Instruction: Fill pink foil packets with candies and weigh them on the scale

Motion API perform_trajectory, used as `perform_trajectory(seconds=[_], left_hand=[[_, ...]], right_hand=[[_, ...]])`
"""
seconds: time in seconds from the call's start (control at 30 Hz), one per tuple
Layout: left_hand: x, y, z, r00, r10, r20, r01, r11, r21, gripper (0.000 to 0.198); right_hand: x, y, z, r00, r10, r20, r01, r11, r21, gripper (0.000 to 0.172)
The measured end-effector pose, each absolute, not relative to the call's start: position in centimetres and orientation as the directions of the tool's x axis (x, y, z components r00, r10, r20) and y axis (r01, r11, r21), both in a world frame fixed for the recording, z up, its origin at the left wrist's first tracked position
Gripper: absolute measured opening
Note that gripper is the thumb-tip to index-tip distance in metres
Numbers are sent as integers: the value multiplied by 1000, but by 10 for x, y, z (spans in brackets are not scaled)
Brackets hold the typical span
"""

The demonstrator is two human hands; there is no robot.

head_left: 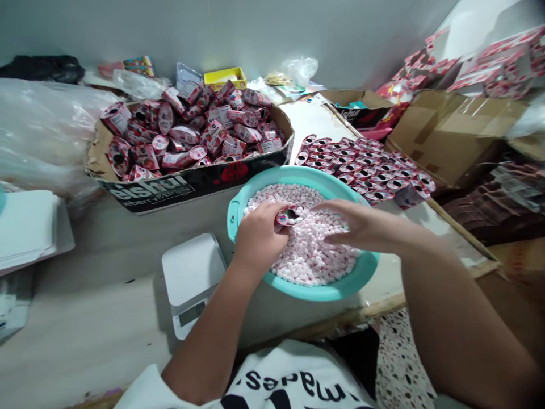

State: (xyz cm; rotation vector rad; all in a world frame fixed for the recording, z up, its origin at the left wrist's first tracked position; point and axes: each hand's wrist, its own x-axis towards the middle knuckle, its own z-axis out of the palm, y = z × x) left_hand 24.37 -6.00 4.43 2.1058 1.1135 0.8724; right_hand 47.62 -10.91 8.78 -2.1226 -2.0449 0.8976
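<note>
A turquoise basin [327, 292] stands in front of me, filled with small white and pinkish candies [313, 258]. My left hand [260, 236] is closed around a small red-and-pink printed paper box [284, 216], held over the candies with its dark round opening facing up. Some white candies show at that opening. Over the right side of the basin hangs my right hand [347, 222], slightly blurred, thumb and fingers apart and pointing toward the box. I see nothing held in it.
A white digital scale [193, 270] sits left of the basin. Behind it, a cardboard carton [170, 196] holds many similar boxes. Rows of upright boxes with open tops [361, 165] stand at right. Brown cartons [451, 130] and plastic bags [42, 130] lie around the table.
</note>
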Motion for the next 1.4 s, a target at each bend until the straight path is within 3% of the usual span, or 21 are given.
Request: perform_trajectory(seconds=[0.1,0.2,0.37,0.53,0.6,0.73,0.9,1.07,1.13,1.27,1.4], left_hand=[[244,-61,45,427,864,268,457,-462,760,42],[244,-61,45,431,863,262,453,-458,765,42],[243,-59,44,448,853,268,439,-472,765,42],[243,-58,42,491,823,285,417,-510,752,44],[243,-58,42,486,826,286,414,-506,757,44],[243,-59,42,485,823,297,405,-512,758,44],[243,-59,43,503,801,325,394,-548,738,47],[243,-58,43,503,803,320,446,-558,700,41],[243,-58,43,488,817,307,464,-541,702,39],[243,-59,43,475,828,296,464,-522,715,44],[243,-60,46,475,836,275,477,-507,718,50]], right_hand=[[471,-112,67,-91,855,-510,934,-103,-341,95],[460,-113,66,-64,873,-484,954,-89,-286,98],[451,-114,72,-32,864,-502,952,-126,-277,77],[448,-107,62,-13,876,-483,941,-153,-303,21],[446,-104,65,13,871,-491,942,-175,-286,15],[442,-99,94,36,875,-483,946,-185,-265,23],[424,-88,139,36,934,-355,964,-126,-233,25],[399,-76,150,-34,955,-296,987,-14,-160,19],[399,-78,146,-61,964,-258,980,8,-201,19],[422,-93,129,-32,998,-52,921,10,-390,29],[447,-106,101,-55,994,94,930,86,-358,28]])
